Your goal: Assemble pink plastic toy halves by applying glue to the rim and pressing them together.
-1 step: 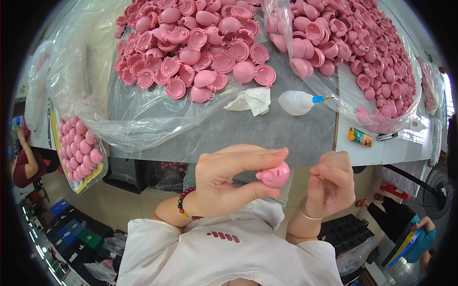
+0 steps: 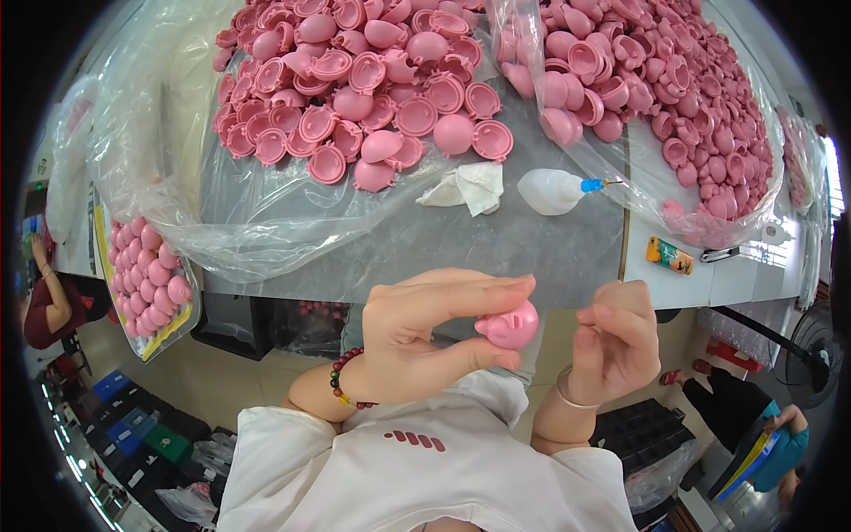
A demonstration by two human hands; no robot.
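Observation:
Just past the table's near edge, my left hand (image 2: 425,332) grips a small pink plastic ball (image 2: 516,326) between thumb and fingers. A little slot and a knob show on the ball's side. To its right is my right hand (image 2: 616,341), apart from the ball, with its fingers curled and the thumb near the index fingertip; no object shows in it. Beyond both hands lies a heap of pink half shells (image 2: 353,104) on clear plastic sheeting (image 2: 266,239). A white squeeze bottle (image 2: 550,191) with a blue needle tip rests on its side, next to a crumpled white cloth (image 2: 470,188).
A second heap of pink shells (image 2: 709,115) fills a clear bag at the far right. Pink balls sit in a tray (image 2: 193,321) at the left. An orange and green packet (image 2: 669,255) lies on the right. Other people (image 2: 55,301) and a fan (image 2: 811,346) are around the table.

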